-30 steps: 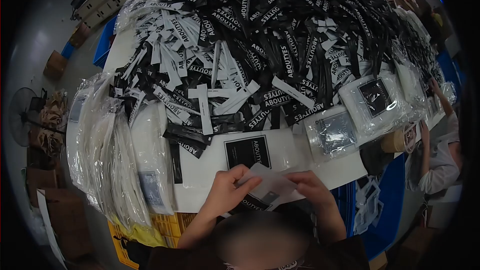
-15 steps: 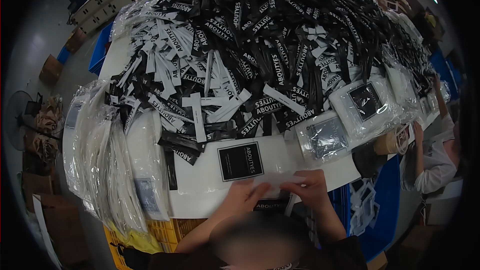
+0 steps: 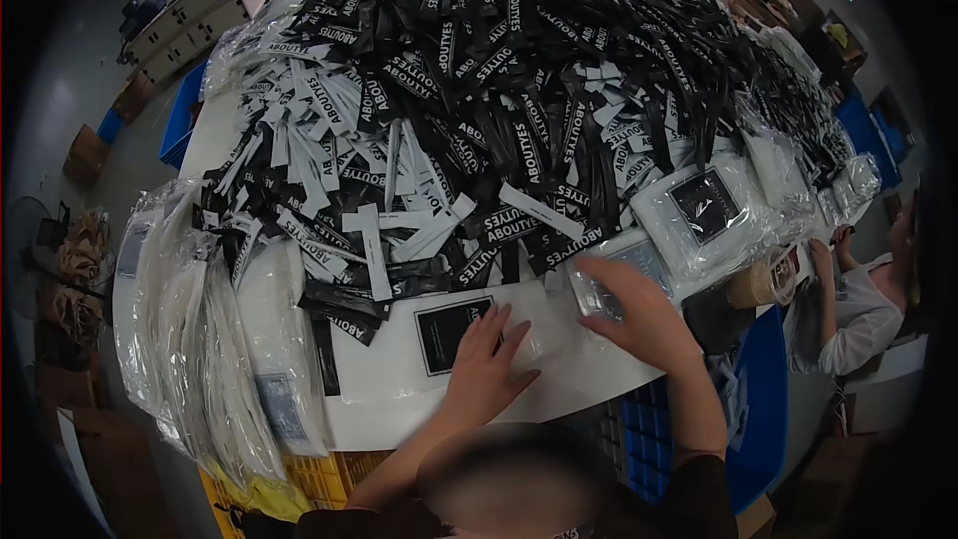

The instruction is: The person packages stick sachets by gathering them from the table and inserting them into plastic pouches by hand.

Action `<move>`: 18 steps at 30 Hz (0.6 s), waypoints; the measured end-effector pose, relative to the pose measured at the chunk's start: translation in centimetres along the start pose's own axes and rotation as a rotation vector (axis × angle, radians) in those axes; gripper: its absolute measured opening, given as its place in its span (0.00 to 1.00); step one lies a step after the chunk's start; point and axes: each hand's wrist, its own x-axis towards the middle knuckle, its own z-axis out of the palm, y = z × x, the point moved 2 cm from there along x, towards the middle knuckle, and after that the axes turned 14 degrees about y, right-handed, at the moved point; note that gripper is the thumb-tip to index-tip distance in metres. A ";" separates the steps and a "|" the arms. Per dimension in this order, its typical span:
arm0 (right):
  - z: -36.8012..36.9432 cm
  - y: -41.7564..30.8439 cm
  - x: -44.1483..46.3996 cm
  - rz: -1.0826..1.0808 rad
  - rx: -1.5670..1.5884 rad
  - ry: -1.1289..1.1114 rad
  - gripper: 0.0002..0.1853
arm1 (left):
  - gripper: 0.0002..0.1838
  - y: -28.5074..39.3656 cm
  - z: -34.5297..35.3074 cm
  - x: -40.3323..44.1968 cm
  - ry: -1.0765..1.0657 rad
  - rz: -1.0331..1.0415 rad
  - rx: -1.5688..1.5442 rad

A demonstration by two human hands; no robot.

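Note:
My left hand (image 3: pixel 489 364) rests with spread fingers on a flat white pack that bears a black square label (image 3: pixel 436 341). Its fingertips cover part of that label. Over a clear-wrapped pack (image 3: pixel 639 268) to the right, my right hand (image 3: pixel 647 317) has its thumb and fingers apart around the pack's left end. Whether those fingertips press on the wrap I cannot tell. Behind both hands rises a heap of black strips lettered ABOUTYES (image 3: pixel 529 140), mixed with white strips (image 3: pixel 371 250).
Several plastic-wrapped packs (image 3: pixel 215 339) stand in a row at the left. More wrapped packs (image 3: pixel 704 205) lie at right. A yellow crate (image 3: pixel 334 474) and a blue bin (image 3: pixel 768 409) sit below the table. Another person's arm (image 3: pixel 823 279) shows at far right.
Both hands have let go of the pale, thin edge they pinched. My left hand has opened onto the labelled pack; my right hand has moved up to the wrapped pack. The view has shifted slightly.

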 end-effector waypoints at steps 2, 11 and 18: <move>4.3 1.3 4.5 -0.110 -0.026 0.197 0.41 | 0.29 -0.7 0.3 -0.7 -0.060 -0.023 0.105; 9.3 4.1 9.6 -0.200 0.087 0.312 0.23 | 0.31 -1.7 0.0 -2.0 -0.075 0.043 0.064; 5.3 4.8 10.0 0.002 0.302 0.486 0.10 | 0.28 -2.0 0.1 -2.3 -0.079 0.058 0.066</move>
